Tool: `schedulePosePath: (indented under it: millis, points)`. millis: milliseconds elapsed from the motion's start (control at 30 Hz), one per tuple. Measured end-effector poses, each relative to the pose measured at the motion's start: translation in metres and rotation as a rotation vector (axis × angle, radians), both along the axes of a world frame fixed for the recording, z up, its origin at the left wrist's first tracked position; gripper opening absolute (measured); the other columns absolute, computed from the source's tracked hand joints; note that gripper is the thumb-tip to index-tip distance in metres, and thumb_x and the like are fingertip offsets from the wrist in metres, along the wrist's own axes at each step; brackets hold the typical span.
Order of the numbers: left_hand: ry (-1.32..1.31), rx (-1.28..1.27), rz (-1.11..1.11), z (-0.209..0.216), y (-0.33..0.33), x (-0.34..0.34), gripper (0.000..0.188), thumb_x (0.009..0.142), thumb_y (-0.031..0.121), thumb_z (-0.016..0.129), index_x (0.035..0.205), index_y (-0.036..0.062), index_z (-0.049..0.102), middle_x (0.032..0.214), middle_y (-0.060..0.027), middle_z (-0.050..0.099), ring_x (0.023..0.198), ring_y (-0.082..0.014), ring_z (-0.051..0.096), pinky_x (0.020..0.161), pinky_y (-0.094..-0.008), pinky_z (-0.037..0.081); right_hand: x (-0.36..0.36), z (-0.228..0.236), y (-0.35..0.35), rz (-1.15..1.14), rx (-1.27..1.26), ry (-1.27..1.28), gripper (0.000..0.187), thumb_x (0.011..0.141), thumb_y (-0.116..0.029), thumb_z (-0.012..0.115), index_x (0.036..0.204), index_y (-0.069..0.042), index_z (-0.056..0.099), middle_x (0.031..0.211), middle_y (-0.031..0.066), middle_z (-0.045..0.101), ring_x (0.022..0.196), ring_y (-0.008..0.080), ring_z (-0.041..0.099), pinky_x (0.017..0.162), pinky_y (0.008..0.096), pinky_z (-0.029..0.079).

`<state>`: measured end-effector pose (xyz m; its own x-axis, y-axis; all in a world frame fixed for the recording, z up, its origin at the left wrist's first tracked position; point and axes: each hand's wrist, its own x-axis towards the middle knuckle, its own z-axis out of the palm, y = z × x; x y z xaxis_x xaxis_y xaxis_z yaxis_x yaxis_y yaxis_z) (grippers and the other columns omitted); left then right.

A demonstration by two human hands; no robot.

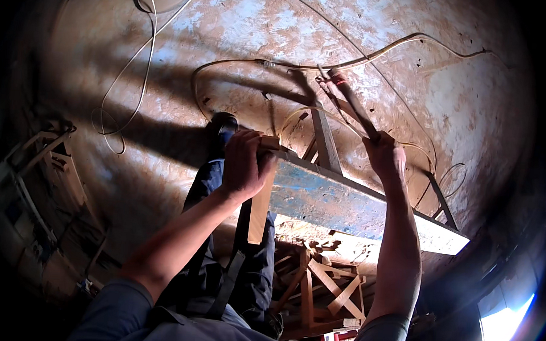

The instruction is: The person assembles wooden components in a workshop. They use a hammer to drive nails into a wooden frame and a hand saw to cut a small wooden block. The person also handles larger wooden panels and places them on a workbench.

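Observation:
At the left end of a worn bench board (327, 195), my left hand (246, 166) is closed around the upper part of a pale wooden piece (259, 216). A short wooden block (270, 143) shows just beyond my fingers; whether it is joined to the pale piece, I cannot tell. Raised over the bench's far side, my right hand (385, 155) grips a long wooden-handled tool (357, 110). This tool slants away to the upper left and has a reddish band near its far end. Its exact kind is unclear.
Loose cables (223, 63) loop across the stained floor (274, 28). Bench legs (326, 139) splay out beyond the board. Below it lies a heap of wooden frames (331, 291). More wooden frames (63, 166) stand at the left. My shoe (225, 123) is beyond my left hand.

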<state>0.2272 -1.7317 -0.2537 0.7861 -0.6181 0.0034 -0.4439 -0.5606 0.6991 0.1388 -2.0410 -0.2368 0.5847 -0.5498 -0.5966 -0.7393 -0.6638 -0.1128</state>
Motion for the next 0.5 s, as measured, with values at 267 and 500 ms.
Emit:
schedulePosePath:
  millis: [267, 500]
  points:
    - [-0.015, -0.022, -0.036, 0.005, 0.006, 0.002, 0.053, 0.081, 0.016, 0.062, 0.127, -0.0015, 0.043, 0.12, -0.0187, 0.052, 0.11, -0.0363, 0.05, 0.098, -0.048, 0.036, -0.029, 0.145, 0.076, -1.157, 1.054, -0.997, 0.019, 0.094, -0.03, 0.057, 0.095, -0.011, 0.055, 0.07, 0.0021, 0.048, 0.067, 0.0175, 0.05, 0.069, 0.0387, 0.047]
    - [0.005, -0.029, -0.042, 0.0, 0.007, -0.004, 0.058, 0.08, 0.015, 0.063, 0.13, -0.0031, 0.04, 0.119, -0.0208, 0.052, 0.109, -0.0375, 0.051, 0.097, -0.0484, 0.037, 0.005, 0.228, 0.193, -1.282, 1.145, -1.209, 0.023, 0.095, -0.035, 0.053, 0.104, -0.014, 0.052, 0.085, 0.0028, 0.047, 0.08, 0.0203, 0.046, 0.069, 0.0437, 0.047]
